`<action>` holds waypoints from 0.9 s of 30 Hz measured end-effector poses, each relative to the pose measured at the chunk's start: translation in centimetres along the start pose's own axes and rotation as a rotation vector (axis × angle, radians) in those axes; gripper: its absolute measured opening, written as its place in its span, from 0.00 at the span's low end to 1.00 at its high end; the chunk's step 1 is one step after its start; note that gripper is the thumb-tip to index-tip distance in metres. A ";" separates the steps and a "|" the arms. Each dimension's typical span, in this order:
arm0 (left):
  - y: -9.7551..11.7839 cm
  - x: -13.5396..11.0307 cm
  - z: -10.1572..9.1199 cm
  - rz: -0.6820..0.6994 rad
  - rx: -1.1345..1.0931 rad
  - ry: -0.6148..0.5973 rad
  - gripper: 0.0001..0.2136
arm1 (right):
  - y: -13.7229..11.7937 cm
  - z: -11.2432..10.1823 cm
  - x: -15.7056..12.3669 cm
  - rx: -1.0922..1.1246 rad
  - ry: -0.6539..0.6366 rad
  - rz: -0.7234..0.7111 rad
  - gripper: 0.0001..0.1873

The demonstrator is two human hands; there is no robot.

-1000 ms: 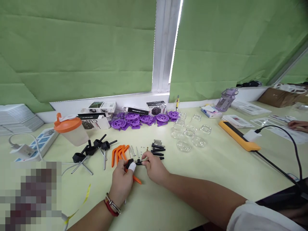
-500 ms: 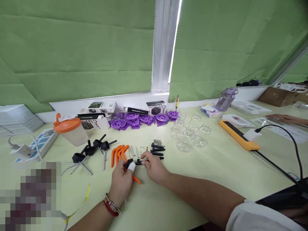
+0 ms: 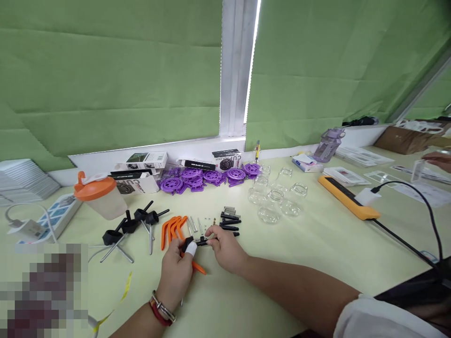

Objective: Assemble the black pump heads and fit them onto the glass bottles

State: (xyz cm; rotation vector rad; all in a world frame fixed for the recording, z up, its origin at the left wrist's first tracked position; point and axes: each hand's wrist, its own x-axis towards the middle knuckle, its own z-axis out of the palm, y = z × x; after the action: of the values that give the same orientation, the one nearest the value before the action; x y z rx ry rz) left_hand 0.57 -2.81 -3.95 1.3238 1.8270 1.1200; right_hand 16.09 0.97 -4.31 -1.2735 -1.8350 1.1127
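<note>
In the middle of the table my left hand (image 3: 176, 272), a white wrap on its thumb, is closed round a black plastic hub (image 3: 188, 243). An orange handle (image 3: 199, 268) sticks out below its fingers, and a metal rod end shows beneath the wrist side. From the hub a slim black piece (image 3: 202, 241) reaches toward my right hand (image 3: 227, 249). The right thumb and forefinger are pinched at the far end of that piece; what lies between the fingertips is too small to make out. Just beyond the hands lie orange handles (image 3: 172, 230), metal pins (image 3: 192, 224) and tiny loose parts (image 3: 207, 218).
Black tubes (image 3: 229, 227) and springs (image 3: 230, 211) lie right of the pins. Black hubs with rods (image 3: 130, 225) stand left, near an orange-lidded cup (image 3: 102, 195). Purple wheel-like parts (image 3: 213, 176), clear jars (image 3: 275, 197) and a yellow power strip (image 3: 347, 197) lie farther off. Another person's hand (image 3: 439, 160) is far right.
The view has shifted slightly. My hands keep nearly the same hold on the black parts. At far right the other person's hand now appears with a clear upright piece.
</note>
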 end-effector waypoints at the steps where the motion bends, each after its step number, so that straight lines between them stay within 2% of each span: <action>1: 0.1 0.0 0.0 -0.002 -0.007 0.000 0.11 | 0.0 0.0 0.0 -0.004 0.002 -0.007 0.08; 5: 0.4 0.0 0.0 -0.017 -0.032 -0.016 0.10 | 0.0 0.0 0.0 0.003 0.019 -0.032 0.10; 10: 0.4 0.1 -0.1 -0.016 -0.031 -0.021 0.09 | -0.1 -0.1 0.0 0.006 0.021 -0.042 0.08; 21: -0.2 0.2 -0.1 -0.043 0.007 -0.033 0.09 | 0.0 0.0 0.1 0.028 0.001 0.006 0.09; 27: -0.2 0.1 -0.1 -0.066 -0.021 -0.064 0.08 | 0.3 0.0 0.0 0.009 0.035 0.015 0.09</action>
State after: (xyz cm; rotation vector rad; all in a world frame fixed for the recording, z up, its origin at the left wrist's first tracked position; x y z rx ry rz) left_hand 0.35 -2.77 -4.05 1.2639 1.7948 1.0468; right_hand 16.19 1.04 -4.58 -1.2953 -1.7956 1.0980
